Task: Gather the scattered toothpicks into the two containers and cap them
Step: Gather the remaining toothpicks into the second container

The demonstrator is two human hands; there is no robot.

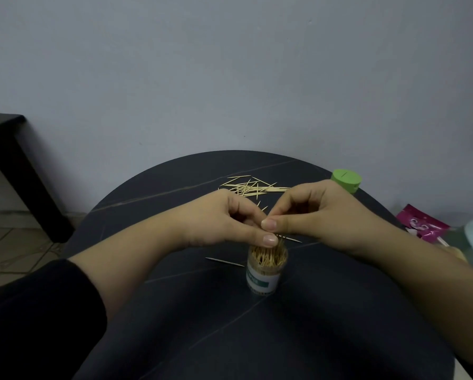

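- Left hand (230,220): fingers curled toward the palm, thumb stretched out to the right. The thumb tip sits at the rim of the container (267,267). Whether the curled fingers grasp anything cannot be told; the space inside them is hidden.
- Right hand (312,212): fingers curled, thumb pressed against the forefinger in a pinch. The thumb tip meets the left hand just above the left thumb. What the pinch holds, if anything, cannot be told.
- Container: clear, upright, uncapped, with a white and green label. It stands directly below the point where both thumbs meet and is packed with toothpicks standing on end.
- Scattered toothpicks (251,187): a loose, crossed pile on the table (175,311), just beyond the knuckles of both hands. A few tips show in the gap between the two hands.
- Single toothpick (224,261): lies flat below the left hand, just left of the container.
- Second single toothpick (291,238): lies flat under the heel of the right hand, just right of the container rim.
- Green cap (346,180): beyond the right hand, near the far table edge, tilted, with a slot in its top. What is beneath it is hidden.
- Pink packet (421,224): to the outside of the right wrist, at the table edge.
- Black sleeve (38,311): covers the left forearm.
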